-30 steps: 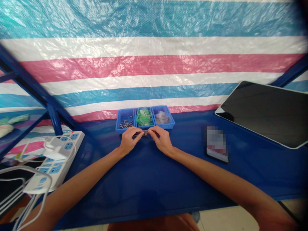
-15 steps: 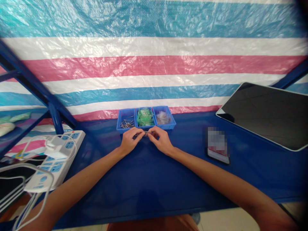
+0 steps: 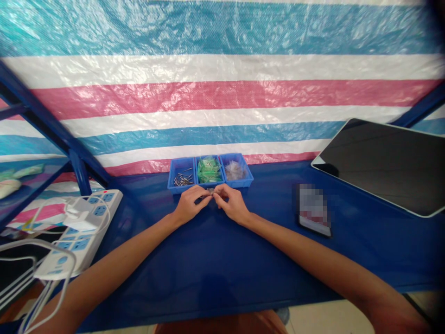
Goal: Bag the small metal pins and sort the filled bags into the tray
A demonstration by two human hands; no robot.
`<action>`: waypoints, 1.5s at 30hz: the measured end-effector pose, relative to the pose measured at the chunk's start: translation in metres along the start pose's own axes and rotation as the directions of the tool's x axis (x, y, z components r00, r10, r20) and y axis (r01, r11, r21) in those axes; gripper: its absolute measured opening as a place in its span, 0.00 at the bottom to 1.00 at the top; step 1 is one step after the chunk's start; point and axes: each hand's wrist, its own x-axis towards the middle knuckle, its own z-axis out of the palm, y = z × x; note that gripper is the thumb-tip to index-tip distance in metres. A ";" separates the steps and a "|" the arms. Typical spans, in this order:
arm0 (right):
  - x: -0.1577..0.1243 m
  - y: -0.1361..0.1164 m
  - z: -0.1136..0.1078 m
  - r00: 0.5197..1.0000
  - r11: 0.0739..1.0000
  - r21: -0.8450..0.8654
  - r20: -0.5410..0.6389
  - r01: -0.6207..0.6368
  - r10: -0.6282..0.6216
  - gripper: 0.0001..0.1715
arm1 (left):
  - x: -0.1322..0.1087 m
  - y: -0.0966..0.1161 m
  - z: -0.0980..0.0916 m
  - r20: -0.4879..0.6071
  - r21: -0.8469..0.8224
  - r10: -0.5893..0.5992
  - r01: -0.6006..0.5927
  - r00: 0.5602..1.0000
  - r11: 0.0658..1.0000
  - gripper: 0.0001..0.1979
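My left hand (image 3: 189,204) and my right hand (image 3: 232,202) rest on the blue table top (image 3: 215,260), fingertips pinched together over a small metal part (image 3: 210,191) that I can barely make out. Just behind them stand three small blue bins. The left bin (image 3: 181,175) holds several thin metal pins. Green plastic pieces fill the middle bin (image 3: 208,170). Clear or whitish bits lie in the right bin (image 3: 235,170).
A phone (image 3: 313,209) lies face up right of my hands. A large dark tablet (image 3: 385,162) leans at the far right. White power strips (image 3: 79,227) with cables sit at the left by a blue frame post (image 3: 78,171). A striped tarp (image 3: 222,93) hangs behind.
My fingertips have drawn closer together over the small part. Hands and arms otherwise stay where they were.
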 end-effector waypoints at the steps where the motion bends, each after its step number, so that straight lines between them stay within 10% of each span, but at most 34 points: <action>1: 0.000 0.000 0.000 1.000 1.000 0.007 0.012 0.001 -0.001 0.07 | 0.000 0.000 0.000 -0.013 0.006 -0.008 0.009 1.000 1.000 0.07; 31: -0.003 -0.002 -0.005 0.976 0.979 -0.058 -0.090 0.195 -0.199 0.15 | 0.001 0.005 -0.006 0.002 -0.140 -0.283 0.281 0.959 0.949 0.18; 41: 0.000 -0.006 -0.005 0.977 0.982 -0.100 -0.128 0.159 -0.171 0.10 | -0.001 0.002 -0.007 -0.164 -0.167 -0.255 0.228 0.953 0.959 0.14; 45: 0.001 -0.006 -0.005 0.981 0.984 -0.107 -0.121 0.140 -0.153 0.12 | 0.000 0.002 -0.005 -0.076 -0.127 -0.142 0.131 0.987 0.983 0.11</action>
